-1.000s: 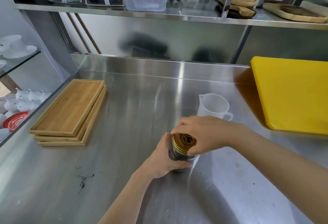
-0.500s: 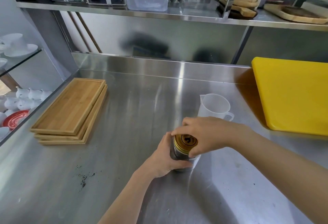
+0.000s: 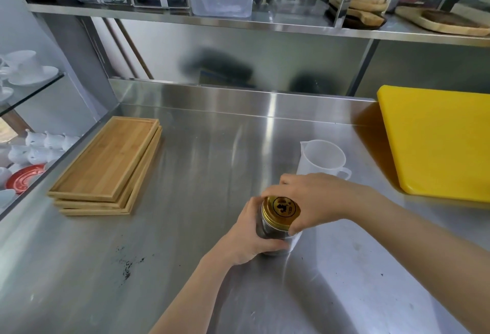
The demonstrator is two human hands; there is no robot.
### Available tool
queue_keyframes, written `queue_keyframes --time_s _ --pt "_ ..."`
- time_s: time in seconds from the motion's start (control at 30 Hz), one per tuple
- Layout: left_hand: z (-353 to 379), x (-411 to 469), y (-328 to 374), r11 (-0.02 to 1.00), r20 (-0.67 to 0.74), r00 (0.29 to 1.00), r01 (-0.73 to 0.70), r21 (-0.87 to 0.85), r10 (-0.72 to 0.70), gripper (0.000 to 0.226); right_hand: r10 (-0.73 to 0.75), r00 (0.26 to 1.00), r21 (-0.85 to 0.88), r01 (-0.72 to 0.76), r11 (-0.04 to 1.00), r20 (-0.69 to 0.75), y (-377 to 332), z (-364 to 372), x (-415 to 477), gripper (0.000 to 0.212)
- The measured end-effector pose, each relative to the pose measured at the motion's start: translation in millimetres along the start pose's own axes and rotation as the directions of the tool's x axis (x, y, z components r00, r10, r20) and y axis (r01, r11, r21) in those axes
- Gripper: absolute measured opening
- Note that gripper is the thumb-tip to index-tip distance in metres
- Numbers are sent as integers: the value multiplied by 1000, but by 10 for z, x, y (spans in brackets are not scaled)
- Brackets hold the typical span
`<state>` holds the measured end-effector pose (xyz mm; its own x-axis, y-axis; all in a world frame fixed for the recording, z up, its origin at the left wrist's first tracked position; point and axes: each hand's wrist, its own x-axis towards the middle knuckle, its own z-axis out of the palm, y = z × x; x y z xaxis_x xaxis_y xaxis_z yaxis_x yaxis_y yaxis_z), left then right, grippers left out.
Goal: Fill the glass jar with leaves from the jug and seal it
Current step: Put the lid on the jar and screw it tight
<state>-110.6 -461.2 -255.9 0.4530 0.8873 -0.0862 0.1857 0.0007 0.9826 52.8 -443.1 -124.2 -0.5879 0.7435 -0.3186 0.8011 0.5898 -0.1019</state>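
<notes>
On the steel surface [image 3: 185, 227], the left hand [image 3: 248, 238] wraps the jar [image 3: 273, 233] of dark leaves while the right hand [image 3: 315, 198] grips its gold lid [image 3: 281, 208] from above, the empty jug [image 3: 322, 160] standing just behind them.

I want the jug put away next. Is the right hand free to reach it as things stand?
Probably yes, once it lets go. The right hand is gripping the gold lid on the jar, and the jug stands just behind it with nothing between.
</notes>
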Motion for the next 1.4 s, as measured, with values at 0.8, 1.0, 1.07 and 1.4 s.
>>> queue_keyframes --time_s 0.8,1.0,1.07,1.4 --pt "256 -146 130 953 -205 977 1 302 64 69 -134 972 -152 105 983 -195 -59 264 -83 50" --pt "466 -226 217 909 -388 916 68 411 107 68 -26 969 -121 -4 993 -247 -127 306 -98 48" --pt "601 -247 220 897 -497 862 135 421 104 71 27 964 -114 -59 992 -263 -160 328 -104 50" --pt "768 -286 271 885 -609 791 239 400 62 78 137 934 -54 -163 985 -329 -217 416 -122 52"
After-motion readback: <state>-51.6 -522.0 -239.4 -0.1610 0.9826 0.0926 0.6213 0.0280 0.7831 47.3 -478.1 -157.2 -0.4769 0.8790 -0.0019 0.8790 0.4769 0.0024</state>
